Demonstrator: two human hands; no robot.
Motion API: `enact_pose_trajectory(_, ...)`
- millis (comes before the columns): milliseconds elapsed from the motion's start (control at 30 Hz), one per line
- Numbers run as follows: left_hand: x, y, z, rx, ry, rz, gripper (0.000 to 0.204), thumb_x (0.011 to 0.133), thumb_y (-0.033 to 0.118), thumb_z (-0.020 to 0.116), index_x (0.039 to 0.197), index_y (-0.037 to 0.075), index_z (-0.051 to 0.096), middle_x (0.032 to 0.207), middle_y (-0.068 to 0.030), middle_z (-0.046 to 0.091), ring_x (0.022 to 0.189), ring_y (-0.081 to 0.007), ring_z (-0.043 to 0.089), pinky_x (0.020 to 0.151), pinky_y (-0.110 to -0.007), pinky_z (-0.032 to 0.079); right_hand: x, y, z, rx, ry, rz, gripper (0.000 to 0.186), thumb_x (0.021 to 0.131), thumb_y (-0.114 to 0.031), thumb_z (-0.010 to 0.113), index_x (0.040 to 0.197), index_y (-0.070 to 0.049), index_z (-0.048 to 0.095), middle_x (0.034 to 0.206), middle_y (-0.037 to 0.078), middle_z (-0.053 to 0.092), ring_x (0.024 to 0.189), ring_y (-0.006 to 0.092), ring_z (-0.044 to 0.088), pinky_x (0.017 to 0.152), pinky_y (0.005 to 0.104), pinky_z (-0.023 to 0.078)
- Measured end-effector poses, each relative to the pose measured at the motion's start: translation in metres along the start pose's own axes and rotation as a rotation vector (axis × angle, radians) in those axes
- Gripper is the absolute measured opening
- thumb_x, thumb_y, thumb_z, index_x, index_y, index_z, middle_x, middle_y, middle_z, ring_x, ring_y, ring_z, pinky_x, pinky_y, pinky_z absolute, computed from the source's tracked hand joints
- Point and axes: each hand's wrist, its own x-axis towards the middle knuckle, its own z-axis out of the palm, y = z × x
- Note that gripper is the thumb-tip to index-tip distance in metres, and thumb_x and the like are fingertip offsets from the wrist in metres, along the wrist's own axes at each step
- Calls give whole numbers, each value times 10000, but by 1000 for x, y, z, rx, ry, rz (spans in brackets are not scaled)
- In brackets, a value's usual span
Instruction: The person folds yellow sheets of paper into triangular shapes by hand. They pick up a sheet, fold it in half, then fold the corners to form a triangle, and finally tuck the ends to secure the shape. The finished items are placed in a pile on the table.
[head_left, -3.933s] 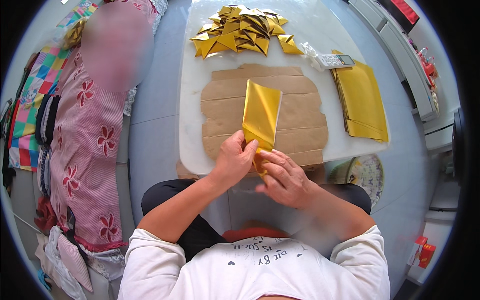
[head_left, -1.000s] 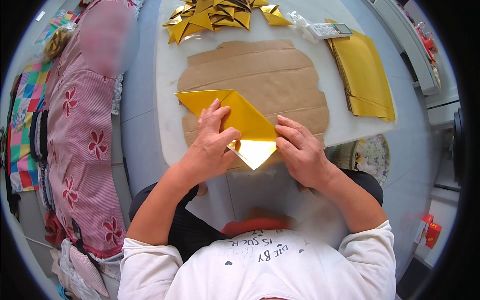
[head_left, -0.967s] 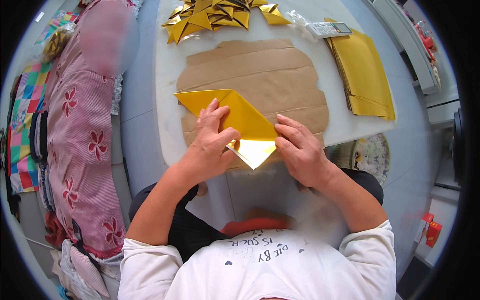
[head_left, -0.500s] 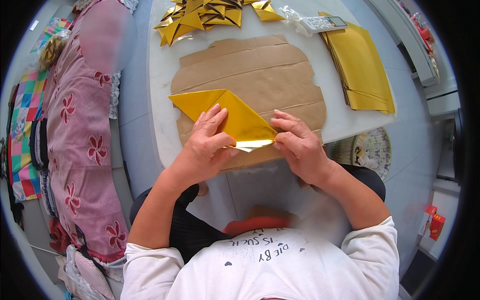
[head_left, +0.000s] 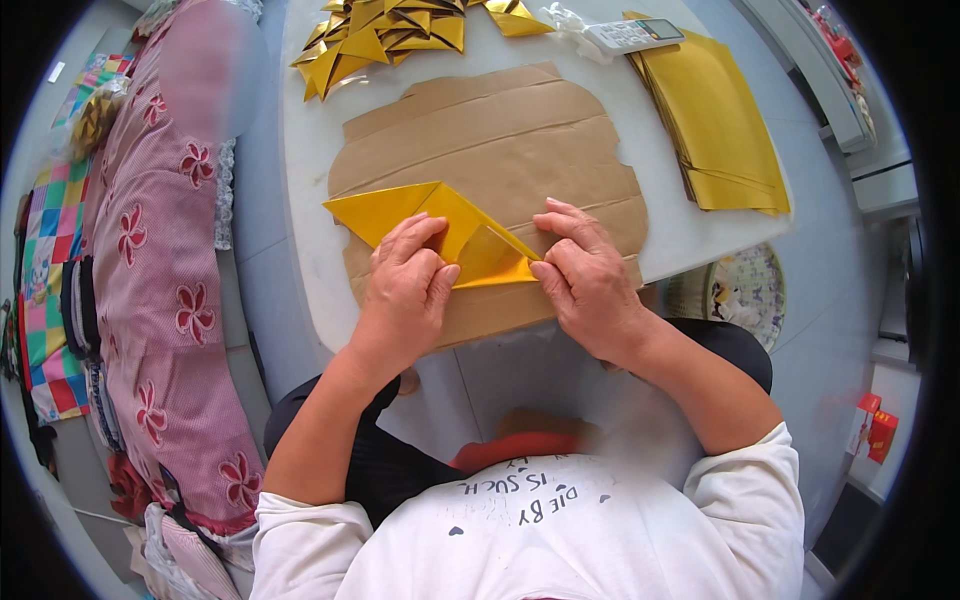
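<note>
A partly folded sheet of gold foil paper lies on a flat piece of brown cardboard. Its far-left part ends in a point, and the near edge is folded up. My left hand presses on the left part of the paper, fingers bent over it and the thumb at its near edge. At the paper's right corner, my right hand pinches the fold between thumb and forefinger, the other fingers curled above.
Folded gold paper pieces are heaped at the far left of the white table. A stack of flat gold sheets lies at the right, beside a grey-white remote control. A patterned basket stands below the table's right side.
The paper's near edge has been folded up and away from me, where a shiny strip showed before. Both hands have moved slightly away from me with it. The whole view has shifted a little.
</note>
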Motion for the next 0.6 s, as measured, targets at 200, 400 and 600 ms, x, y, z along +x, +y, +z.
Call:
enact_pose_trajectory(200, 1, 3, 9, 158, 44, 14, 131, 911, 76, 617, 945, -50, 614, 1251, -182, 562, 1238, -343, 489, 1072, -445, 335, -1, -1, 3, -54, 58, 0, 164, 903, -102, 655, 889, 44, 580, 1257, 240, 559, 1313, 400, 464, 1060, 478, 410)
enact_pose_trajectory(400, 4, 3, 9, 218, 42, 48, 119, 891, 63, 629, 943, -42, 614, 1239, -179, 559, 1206, -334, 502, 1040, -437, 348, -18, -19, 12, -211, 59, -308, 505, 864, -283, 684, 1194, 84, 578, 1427, 249, 482, 1398, 385, 403, 1150, 463, 332)
enact_pose_trajectory(600, 5, 3, 11, 247, 49, 65, 99, 879, 65, 640, 916, -21, 609, 1227, -160, 559, 1170, -328, 514, 1012, -431, 362, -30, -26, 29, -310, -146, -387, 771, 745, -354, 736, 1358, 63, 525, 1485, 209, 452, 1429, 346, 373, 1201, 474, 250)
